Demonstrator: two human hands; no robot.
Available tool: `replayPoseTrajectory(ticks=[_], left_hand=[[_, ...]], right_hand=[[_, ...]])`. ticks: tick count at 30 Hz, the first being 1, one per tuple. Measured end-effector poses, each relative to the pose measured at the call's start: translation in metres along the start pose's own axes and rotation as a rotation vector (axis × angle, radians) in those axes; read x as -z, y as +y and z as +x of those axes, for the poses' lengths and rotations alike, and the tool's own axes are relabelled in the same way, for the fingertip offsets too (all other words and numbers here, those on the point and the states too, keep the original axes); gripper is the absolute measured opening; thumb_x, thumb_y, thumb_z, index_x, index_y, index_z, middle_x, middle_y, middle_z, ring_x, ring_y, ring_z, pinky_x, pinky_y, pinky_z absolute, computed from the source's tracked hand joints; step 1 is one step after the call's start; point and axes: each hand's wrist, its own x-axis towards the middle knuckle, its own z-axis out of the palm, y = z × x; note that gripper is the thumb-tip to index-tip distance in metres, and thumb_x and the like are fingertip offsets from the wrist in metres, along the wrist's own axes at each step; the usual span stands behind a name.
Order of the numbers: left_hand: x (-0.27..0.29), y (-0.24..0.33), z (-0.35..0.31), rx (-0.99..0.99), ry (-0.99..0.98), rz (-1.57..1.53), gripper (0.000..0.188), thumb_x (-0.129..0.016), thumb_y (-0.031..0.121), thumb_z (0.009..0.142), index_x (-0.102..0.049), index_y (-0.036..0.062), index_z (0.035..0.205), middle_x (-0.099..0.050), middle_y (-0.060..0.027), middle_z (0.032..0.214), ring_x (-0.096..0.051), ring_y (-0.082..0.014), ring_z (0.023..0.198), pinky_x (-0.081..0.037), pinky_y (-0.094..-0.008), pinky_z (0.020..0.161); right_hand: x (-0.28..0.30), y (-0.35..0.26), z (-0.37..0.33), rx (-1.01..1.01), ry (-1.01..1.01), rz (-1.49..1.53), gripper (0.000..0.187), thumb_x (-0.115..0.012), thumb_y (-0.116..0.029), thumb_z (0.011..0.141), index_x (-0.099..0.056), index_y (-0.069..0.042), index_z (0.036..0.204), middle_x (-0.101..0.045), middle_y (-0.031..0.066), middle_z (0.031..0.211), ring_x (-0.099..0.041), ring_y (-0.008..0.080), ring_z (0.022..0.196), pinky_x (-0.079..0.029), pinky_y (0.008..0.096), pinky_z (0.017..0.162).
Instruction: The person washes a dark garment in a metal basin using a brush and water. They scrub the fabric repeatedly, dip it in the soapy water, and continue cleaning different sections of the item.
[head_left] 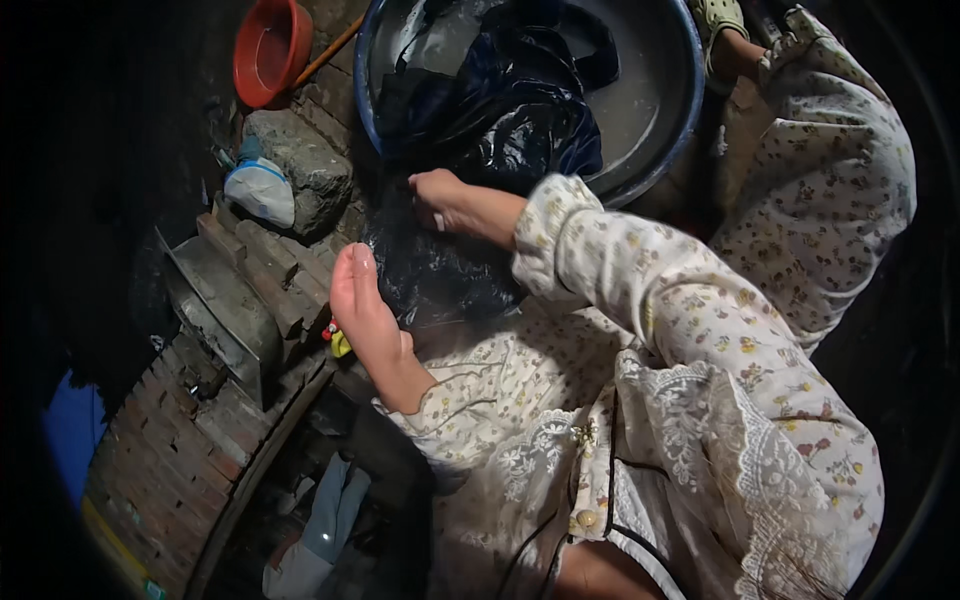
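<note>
A dark, wet garment (525, 110), navy to black and glossy, lies heaped in a large round metal basin (690, 70) with a blue rim. Part of the cloth comes over the near side of the basin toward my lap. My right hand (445, 203) is closed in a fist on this nearer part, its fingertips partly hidden. To the left of the cloth, my left hand (368, 315) is held up edge-on. Its fingers are stretched out and pressed side by side, with nothing seen in them. The palm is turned toward the cloth.
An orange-red plastic bowl (273, 50) and a wooden stick (328, 55) are at the upper left. Below them sit a rough stone block (300, 165), a white bag (260, 190), bricks (262, 265) and a metal trough (225, 305). A foot in a pale clog (722, 25) stands right of the basin.
</note>
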Motion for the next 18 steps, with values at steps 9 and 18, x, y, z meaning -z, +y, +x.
replayPoseTrajectory(ticks=[9,18], left_hand=[[0.024,-0.024,0.022,-0.135,0.181,-0.017,0.026,-0.048,0.020,0.093,-0.053,-0.0049,0.098,-0.051,-0.0013,0.084,-0.044,-0.0078,0.077,-0.039,-0.0217,0.069],[0.030,-0.030,0.032,-0.126,0.143,-0.032,0.025,-0.048,0.017,0.093,-0.053,-0.0067,0.098,-0.053,-0.0029,0.087,-0.046,-0.0100,0.082,-0.039,-0.0236,0.077]], right_hand=[[0.004,0.048,-0.111,0.907,-0.162,-0.159,0.033,-0.041,-0.008,0.091,-0.047,0.007,0.121,-0.058,0.0250,0.109,-0.059,0.0264,0.101,-0.043,0.0305,0.085],[0.008,0.053,-0.108,0.816,-0.160,-0.281,0.035,-0.045,-0.010,0.090,-0.048,0.004,0.121,-0.057,0.0258,0.107,-0.058,0.0346,0.099,-0.047,0.0334,0.081]])
